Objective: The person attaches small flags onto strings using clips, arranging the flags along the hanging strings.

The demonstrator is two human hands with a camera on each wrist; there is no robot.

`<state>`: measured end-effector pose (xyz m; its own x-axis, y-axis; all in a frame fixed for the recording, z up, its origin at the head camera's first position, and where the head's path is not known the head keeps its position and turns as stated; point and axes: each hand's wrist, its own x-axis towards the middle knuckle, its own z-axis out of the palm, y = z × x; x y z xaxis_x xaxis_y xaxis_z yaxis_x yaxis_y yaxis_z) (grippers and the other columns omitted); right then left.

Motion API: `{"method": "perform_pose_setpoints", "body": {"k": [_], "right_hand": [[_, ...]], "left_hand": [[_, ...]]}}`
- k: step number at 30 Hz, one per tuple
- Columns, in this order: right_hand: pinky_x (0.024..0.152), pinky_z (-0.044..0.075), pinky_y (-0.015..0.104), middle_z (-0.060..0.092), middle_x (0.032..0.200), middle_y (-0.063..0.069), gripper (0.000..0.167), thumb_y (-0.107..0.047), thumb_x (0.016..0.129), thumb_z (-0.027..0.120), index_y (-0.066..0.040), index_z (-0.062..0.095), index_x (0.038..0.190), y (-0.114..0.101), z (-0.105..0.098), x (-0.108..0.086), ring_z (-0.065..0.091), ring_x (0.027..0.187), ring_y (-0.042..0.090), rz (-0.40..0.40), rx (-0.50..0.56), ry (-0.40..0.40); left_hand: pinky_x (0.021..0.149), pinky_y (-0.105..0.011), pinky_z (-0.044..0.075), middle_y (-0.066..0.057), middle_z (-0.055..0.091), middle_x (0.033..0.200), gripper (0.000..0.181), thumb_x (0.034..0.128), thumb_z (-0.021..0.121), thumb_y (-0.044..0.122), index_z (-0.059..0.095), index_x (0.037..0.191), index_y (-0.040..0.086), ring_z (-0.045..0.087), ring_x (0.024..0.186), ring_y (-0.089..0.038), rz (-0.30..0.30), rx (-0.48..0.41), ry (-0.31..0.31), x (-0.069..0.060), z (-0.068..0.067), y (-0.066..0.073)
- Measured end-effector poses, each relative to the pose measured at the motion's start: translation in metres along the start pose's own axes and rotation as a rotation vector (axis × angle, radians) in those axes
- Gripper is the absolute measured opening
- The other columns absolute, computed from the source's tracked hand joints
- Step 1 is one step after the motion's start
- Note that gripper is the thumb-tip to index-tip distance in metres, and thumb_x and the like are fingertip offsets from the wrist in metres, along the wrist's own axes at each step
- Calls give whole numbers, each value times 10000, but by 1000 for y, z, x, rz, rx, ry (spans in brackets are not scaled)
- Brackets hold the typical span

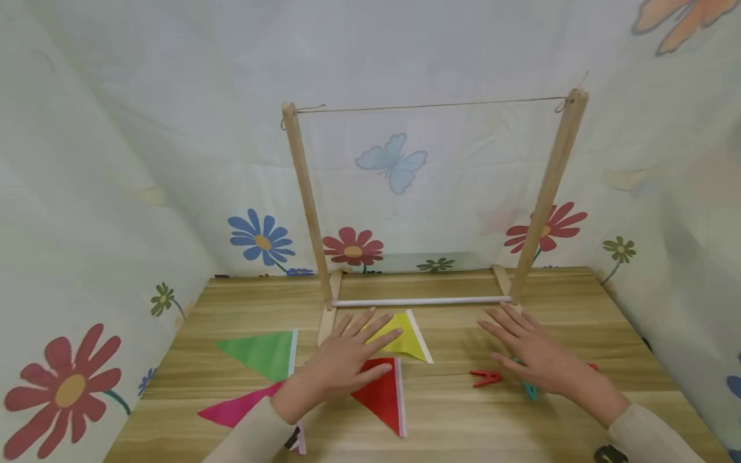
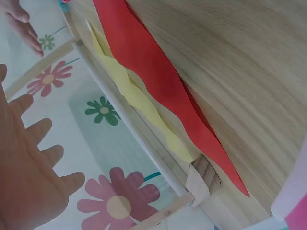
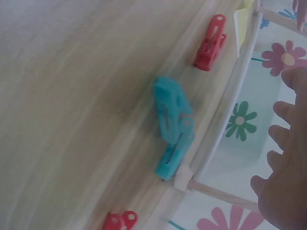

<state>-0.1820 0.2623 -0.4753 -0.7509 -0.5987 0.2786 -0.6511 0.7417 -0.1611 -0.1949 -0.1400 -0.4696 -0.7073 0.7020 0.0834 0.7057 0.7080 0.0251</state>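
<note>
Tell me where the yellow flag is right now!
In the head view, the yellow pennant lies just right of centre, between the white rod and the red pennant, partly hidden by the left hand.

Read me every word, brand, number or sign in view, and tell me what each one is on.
No text can be read in any view.
Green flag, pink flag, yellow flag, red flag: no lettering visible.
Red pegs, teal pegs: no marking legible; the teal ones are blurred.
Backdrop cloth: printed flowers and butterflies, no words.
Dark patch at the left cuff: too small to tell.
</note>
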Motion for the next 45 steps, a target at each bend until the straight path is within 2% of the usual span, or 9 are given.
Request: {"method": "perform_pose_setpoints", "body": {"k": [2, 8, 11, 16, 18, 20, 24, 31, 45], "right_hand": [[1238, 153, 538, 351, 1617, 153, 632, -284, 981, 685, -124, 441, 1541, 1, 1, -2, 163, 1553, 307, 17, 9, -17], [1168, 335, 527, 373, 1590, 192, 632, -265, 975, 698, -96, 451, 1531, 8, 1, -5, 328, 1473, 401, 13, 31, -30], [1032, 451, 605, 380, 1576, 211, 631, -264, 973, 703, -67, 459, 1520, 11, 1, -6, 414, 1402, 453, 13, 33, -45], [1005, 473, 599, 391, 1569, 195, 629, -251, 960, 718, -59, 474, 1507, 17, 0, -11, 466, 1360, 441, -7, 30, -43], [1046, 465, 531, 411, 1569, 151, 631, -242, 943, 739, -70, 492, 1497, 21, -1, -14, 451, 1383, 402, -38, 31, -27], [1137, 399, 362, 429, 1567, 112, 630, -239, 930, 754, -85, 508, 1489, 27, -1, -17, 380, 1459, 293, -77, 51, -12], [1137, 126, 67, 488, 1512, 132, 611, -221, 905, 778, -102, 549, 1460, 43, 2, -25, 232, 1510, 70, -152, 115, 23], [1108, 92, 39, 556, 1418, 166, 550, -196, 861, 814, -76, 630, 1366, 62, 8, -37, 452, 1346, 308, -144, 87, 64], [1105, 58, 58, 587, 1399, 143, 535, -214, 845, 827, -136, 657, 1347, 72, 19, -45, 463, 1369, 312, -131, 54, 70]], "left_hand": [[1204, -628, 179, 56, 118, 1710, 690, 1010, 417, 634, 184, 1621, 414, 78, 1572, -268, 1, 0, 5, 1, 1, 2], [1206, -631, 165, 53, 129, 1708, 673, 1016, 385, 643, 229, 1619, 389, 98, 1568, -273, -8, -9, 5, 3, 6, 4], [1212, -622, 151, 68, 119, 1708, 669, 1016, 388, 641, 228, 1618, 395, 100, 1568, -271, -14, -11, 0, 3, 8, 4], [1214, -617, 156, 73, 146, 1703, 658, 1020, 428, 606, 233, 1615, 401, 116, 1566, -271, -4, -18, 13, 7, 10, 6], [1211, -621, 165, 74, 154, 1701, 653, 1021, 439, 596, 242, 1613, 401, 112, 1567, -269, 0, -21, 19, 9, 10, 6], [1207, -629, 171, 70, 167, 1699, 649, 1020, 460, 581, 263, 1609, 392, 113, 1567, -271, 3, -27, 26, 9, 11, 5], [1203, -636, 170, 61, 188, 1695, 654, 1012, 490, 567, 285, 1605, 382, 124, 1565, -278, 2, -32, 26, 8, 12, 5], [1208, -629, 162, 57, 191, 1694, 653, 1014, 474, 577, 290, 1606, 371, 148, 1559, -295, 13, -42, 16, 7, 13, 6], [1213, -621, 155, 55, 178, 1698, 752, 975, 390, 716, 229, 1622, 368, 120, 1567, -272, -21, -11, 11, 16, 19, 18]]}}
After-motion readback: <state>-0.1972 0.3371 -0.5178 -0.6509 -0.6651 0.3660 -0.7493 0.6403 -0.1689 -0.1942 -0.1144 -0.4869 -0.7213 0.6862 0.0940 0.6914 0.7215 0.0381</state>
